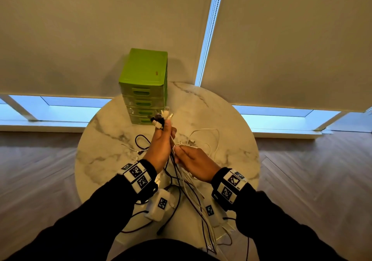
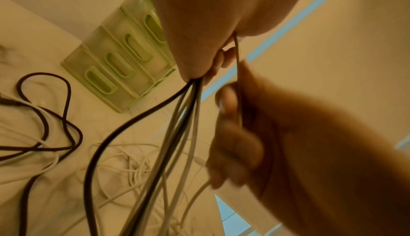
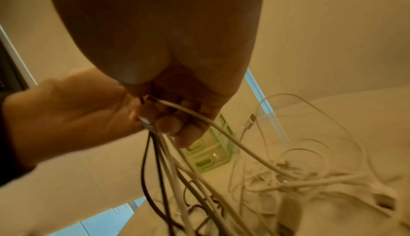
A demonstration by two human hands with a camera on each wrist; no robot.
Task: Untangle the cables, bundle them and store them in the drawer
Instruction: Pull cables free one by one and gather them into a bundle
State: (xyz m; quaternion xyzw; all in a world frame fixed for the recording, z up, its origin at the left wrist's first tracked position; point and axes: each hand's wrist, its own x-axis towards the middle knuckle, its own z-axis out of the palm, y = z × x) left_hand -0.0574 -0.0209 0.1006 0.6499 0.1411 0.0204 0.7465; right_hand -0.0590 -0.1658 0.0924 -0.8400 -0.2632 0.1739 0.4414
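Above a round marbled desk (image 1: pixel 221 119), the left hand (image 1: pixel 161 150) is raised with its fingers curled round a bunch of cables (image 2: pixel 177 126), gripping them just below their plugs (image 1: pixel 162 117), which stick up in a cluster of white and black ends over the fist. From the underside of that fist the cords, several white and at least one black, hang down toward the person's lap. The right hand (image 1: pixel 196 164) sits just beside the left, a little lower, and pinches one thin white cable (image 3: pixel 199 117) between thumb and fingers; this cord runs off to a loose white tangle (image 3: pixel 299 178) lying on the desk's right half. The right wrist view is blurred, so how many strands that hand holds cannot be told for sure.

A black cord (image 2: pixel 55 117) loops on the desk to the left, crossed by a white one. At the far edge of the desk stands a green drawer unit (image 1: pixel 144 83) with a stack of see-through drawers, all closed.

Both wrists carry bands with black-and-white square code markers (image 1: pixel 138 175); their small lettering is too fine to read. No brand or label shows on the drawer unit or plugs.
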